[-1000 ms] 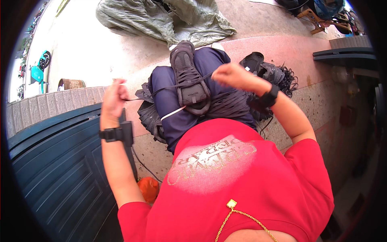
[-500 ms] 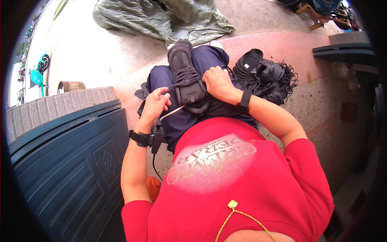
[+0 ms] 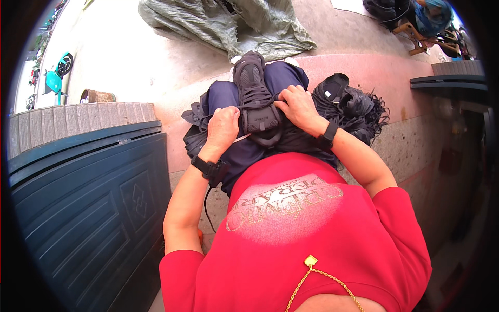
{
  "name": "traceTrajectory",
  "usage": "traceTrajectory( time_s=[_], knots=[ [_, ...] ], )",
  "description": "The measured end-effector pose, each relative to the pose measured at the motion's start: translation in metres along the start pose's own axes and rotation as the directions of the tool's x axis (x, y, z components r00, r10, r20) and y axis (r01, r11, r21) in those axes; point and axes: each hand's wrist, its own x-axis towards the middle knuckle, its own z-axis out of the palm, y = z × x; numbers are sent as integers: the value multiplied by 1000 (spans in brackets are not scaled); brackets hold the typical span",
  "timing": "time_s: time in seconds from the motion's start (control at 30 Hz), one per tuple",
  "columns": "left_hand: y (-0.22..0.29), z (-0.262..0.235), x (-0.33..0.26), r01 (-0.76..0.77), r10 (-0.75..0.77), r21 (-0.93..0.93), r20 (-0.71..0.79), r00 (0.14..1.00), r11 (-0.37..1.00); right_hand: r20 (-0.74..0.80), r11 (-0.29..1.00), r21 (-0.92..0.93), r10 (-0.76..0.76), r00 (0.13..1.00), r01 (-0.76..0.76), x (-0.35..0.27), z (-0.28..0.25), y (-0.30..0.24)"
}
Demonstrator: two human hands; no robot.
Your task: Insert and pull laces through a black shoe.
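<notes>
A black sneaker upper with a mesh front rests on my lap, toe pointing away from me. Dark laces cross its middle. To the left of the lacing, my left hand is closed, its thumb and finger pinching a lace close to the shoe's edge. On the opposite side my right hand pinches a lace too, fingers curled against the shoe. A thin pale strip shows beside my left hand; whether that hand holds it is unclear.
A heap of black shoe uppers with loose laces lies by my right leg. More dark pieces are at my left. A grey-green woven sheet lies ahead. A blue panelled door stands at the left.
My left hand has come in toward the shoe and its fingers have closed more. My right hand stays by the lacing. The whole view has shifted slightly.
</notes>
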Motion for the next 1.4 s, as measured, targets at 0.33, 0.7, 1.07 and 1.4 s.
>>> traceTrajectory(
  time_s=[0.33, 0.7, 1.07, 1.4],
  knots=[
    [15, -1, -3, 68, -41, 169, -155, 987, 983, 64, 997, -54, -47, 997, 51, 3, -2, 2],
    [23, 11, -17, 151, -147, 70, -68, 987, 986, 66, 993, 58, -111, 992, 107, -4, 2, 3],
    [57, 8, 43, -312, 308, 318, 64, 949, 895, -39, 910, 246, -334, 942, 333, -3, 7, 14],
    [44, -10, 75, 258, -68, -665, 298, 952, 701, -348, 815, 183, -469, 812, 550, 16, -23, -3]
  ],
)
